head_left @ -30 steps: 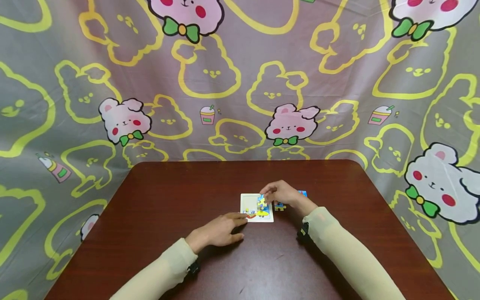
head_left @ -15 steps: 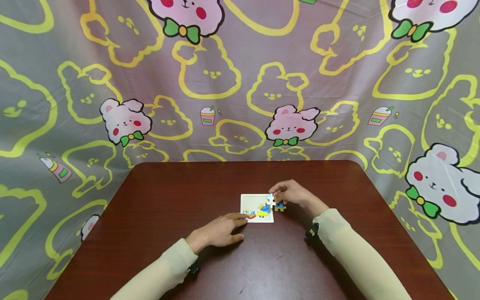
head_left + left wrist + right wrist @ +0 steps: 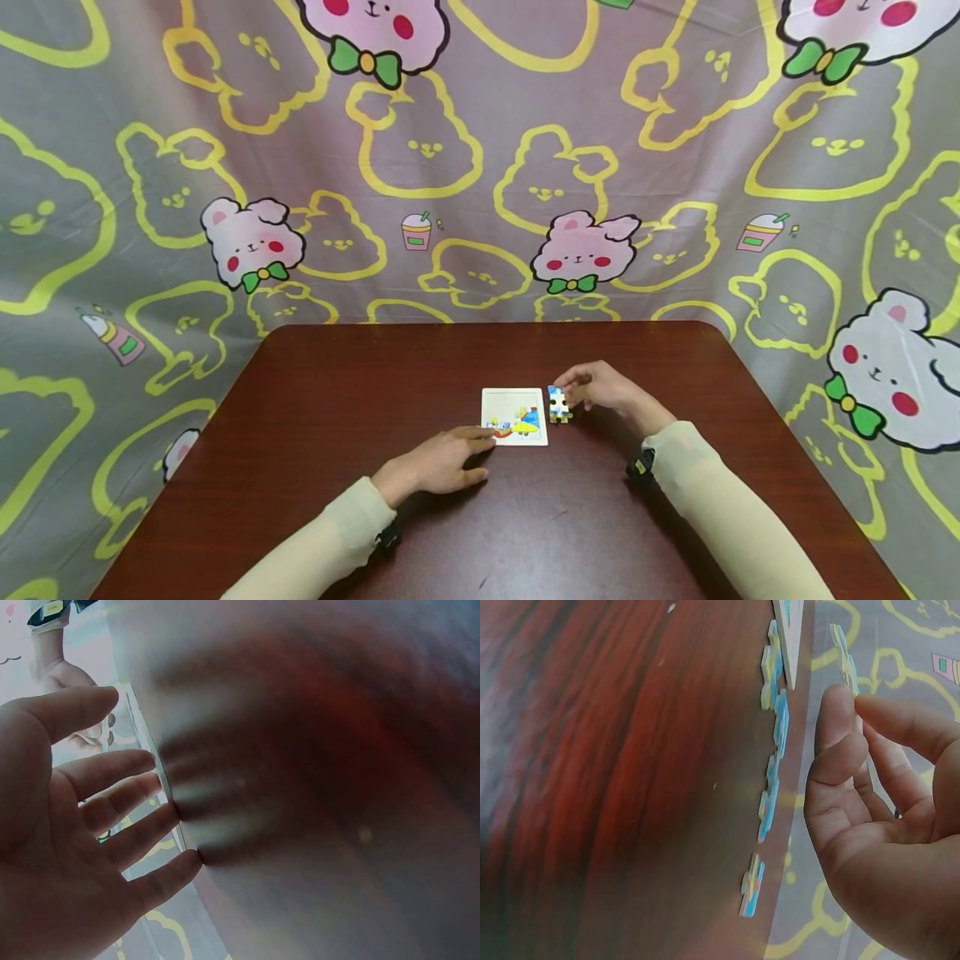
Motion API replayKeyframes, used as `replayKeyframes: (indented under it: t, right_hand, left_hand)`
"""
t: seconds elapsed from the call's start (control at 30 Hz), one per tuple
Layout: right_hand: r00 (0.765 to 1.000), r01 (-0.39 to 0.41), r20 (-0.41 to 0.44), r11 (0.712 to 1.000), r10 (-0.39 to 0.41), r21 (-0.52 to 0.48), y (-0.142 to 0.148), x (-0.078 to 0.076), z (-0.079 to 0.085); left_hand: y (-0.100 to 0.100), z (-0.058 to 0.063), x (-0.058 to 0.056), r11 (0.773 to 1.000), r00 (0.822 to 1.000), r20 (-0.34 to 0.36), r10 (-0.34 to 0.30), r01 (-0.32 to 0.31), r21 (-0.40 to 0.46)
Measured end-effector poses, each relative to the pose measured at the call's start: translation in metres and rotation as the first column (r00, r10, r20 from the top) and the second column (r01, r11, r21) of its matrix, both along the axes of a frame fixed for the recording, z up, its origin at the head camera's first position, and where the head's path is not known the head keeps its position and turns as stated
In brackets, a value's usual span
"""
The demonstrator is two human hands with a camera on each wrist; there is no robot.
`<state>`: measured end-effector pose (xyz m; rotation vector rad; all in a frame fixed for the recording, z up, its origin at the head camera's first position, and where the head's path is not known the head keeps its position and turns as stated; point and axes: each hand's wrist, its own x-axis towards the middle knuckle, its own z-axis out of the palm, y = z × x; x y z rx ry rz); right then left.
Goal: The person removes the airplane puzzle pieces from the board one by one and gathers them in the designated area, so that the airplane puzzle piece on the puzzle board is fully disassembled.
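Observation:
A square jigsaw board (image 3: 497,403) with a pale frame lies on the table, with colourful pieces set along its lower and right parts. My left hand (image 3: 438,460) rests flat at its lower left corner; in the left wrist view the spread fingers (image 3: 142,840) reach the board's edge. Between thumb and fingertips, my right hand (image 3: 603,387) pinches a jigsaw piece (image 3: 841,649), held up off the table just right of the board. Under it in the head view, another blue-and-yellow jigsaw piece (image 3: 561,420) partly shows.
Several loose jigsaw pieces (image 3: 767,802) lie in a row beside the board in the right wrist view. The brown wooden table (image 3: 375,367) ends at a patterned cloth backdrop (image 3: 465,167) behind. Both wrists wear small black devices (image 3: 641,465).
My right hand has moved right, carrying the pinched jigsaw piece from over the board to beside it, and the piece has turned in the fingers. The left hand stays put.

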<state>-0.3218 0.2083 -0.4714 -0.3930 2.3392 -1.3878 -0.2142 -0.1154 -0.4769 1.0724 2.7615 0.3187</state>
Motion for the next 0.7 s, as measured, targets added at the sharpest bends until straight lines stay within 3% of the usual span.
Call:
replayKeyframes:
  t: [0.7]
  right_hand:
    - [1.0,0.03,0.001,0.998,-0.031,0.047,0.032,0.0,-0.009]
  left_hand:
    - [0.001,0.001,0.0,1.0,1.0,0.012,0.013,-0.013,-0.018]
